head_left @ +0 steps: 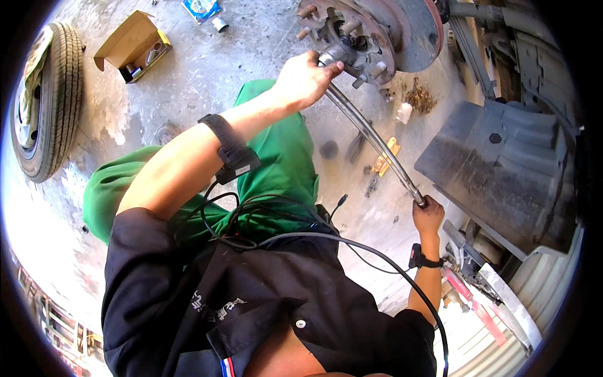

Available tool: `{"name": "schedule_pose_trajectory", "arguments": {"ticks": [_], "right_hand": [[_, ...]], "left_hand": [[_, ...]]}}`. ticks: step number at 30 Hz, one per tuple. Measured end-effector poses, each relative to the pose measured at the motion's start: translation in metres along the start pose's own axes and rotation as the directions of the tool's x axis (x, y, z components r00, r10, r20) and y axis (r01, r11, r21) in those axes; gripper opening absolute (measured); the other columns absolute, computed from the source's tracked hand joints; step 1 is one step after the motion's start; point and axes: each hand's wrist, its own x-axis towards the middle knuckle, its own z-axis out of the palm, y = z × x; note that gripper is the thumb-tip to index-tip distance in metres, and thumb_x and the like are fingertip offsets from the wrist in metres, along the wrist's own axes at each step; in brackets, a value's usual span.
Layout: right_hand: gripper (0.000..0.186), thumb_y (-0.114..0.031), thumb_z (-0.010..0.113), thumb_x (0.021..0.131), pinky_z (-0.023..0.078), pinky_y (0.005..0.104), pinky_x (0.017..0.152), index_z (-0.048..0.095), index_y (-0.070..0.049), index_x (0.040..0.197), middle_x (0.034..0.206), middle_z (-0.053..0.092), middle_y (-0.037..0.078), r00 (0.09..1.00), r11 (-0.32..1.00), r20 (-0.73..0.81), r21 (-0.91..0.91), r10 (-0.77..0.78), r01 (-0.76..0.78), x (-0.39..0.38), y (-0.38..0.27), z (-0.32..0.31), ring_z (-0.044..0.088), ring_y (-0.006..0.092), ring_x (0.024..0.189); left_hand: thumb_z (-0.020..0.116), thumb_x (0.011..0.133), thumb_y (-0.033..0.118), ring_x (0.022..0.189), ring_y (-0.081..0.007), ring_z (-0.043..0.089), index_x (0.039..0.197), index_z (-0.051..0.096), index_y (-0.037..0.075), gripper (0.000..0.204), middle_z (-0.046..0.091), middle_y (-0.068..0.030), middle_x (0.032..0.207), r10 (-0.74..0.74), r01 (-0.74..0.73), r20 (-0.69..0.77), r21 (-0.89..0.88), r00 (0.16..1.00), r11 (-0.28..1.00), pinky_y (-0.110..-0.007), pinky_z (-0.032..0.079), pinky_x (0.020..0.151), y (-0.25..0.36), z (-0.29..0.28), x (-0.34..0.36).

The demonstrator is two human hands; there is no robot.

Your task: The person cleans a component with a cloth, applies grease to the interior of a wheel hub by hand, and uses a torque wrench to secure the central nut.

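A long shiny metal socket wrench (375, 138) slants from a rusty wheel hub (370, 50) down to the right. My left hand (306, 80) is closed round its head end, right at the middle of the hub, where a thick socket (334, 54) sits. The fit between socket and hub is partly hidden by my fingers. At the far end of the bar, my right hand (428, 215) is wrapped round the handle. Wheel studs (379, 68) stick out of the hub, and a brake disc (421, 31) shows behind it.
A tyre (59, 100) stands at the far left, near an open cardboard box (129, 47) with metal parts. A blue packet (201, 9) and yellow item (386, 156) lie on the floor. Dark vehicle panels (496, 169) are at right. A black cable (377, 251) crosses my lap.
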Motion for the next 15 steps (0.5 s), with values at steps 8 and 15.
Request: {"name": "schedule_pose_trajectory", "arguments": {"ticks": [8, 15], "right_hand": [[0.026, -0.027, 0.067, 0.067, 0.051, 0.0447, 0.067, 0.065, -0.004, 0.078, 0.072, 0.063, 0.015, 0.966, 0.938, -0.252, -0.346, -0.061, -0.031, -0.007, -0.019, -0.153, 0.063, 0.0360, 0.070], [0.042, -0.024, 0.078, 0.071, 0.054, 0.0353, 0.078, 0.068, 0.001, 0.102, 0.096, 0.068, 0.014, 0.859, 0.795, -0.319, -0.588, -0.399, 0.150, -0.003, -0.050, -0.307, 0.067, 0.0270, 0.089]], "left_hand": [[0.063, 0.088, 0.043, 0.064, -0.0152, 0.051, 0.086, 0.062, 0.000, 0.043, 0.055, -0.0050, 0.067, -0.238, 0.276, 0.141, -0.539, 0.961, 0.796, -0.032, 0.044, 0.062, -0.014, 0.011, 0.033], [0.062, 0.089, 0.038, 0.051, -0.0131, 0.045, 0.081, 0.062, 0.003, 0.035, 0.051, -0.0029, 0.061, -0.301, 0.387, 0.248, -0.680, 0.921, 0.623, -0.028, 0.038, 0.048, 0.011, -0.003, 0.034]]}}
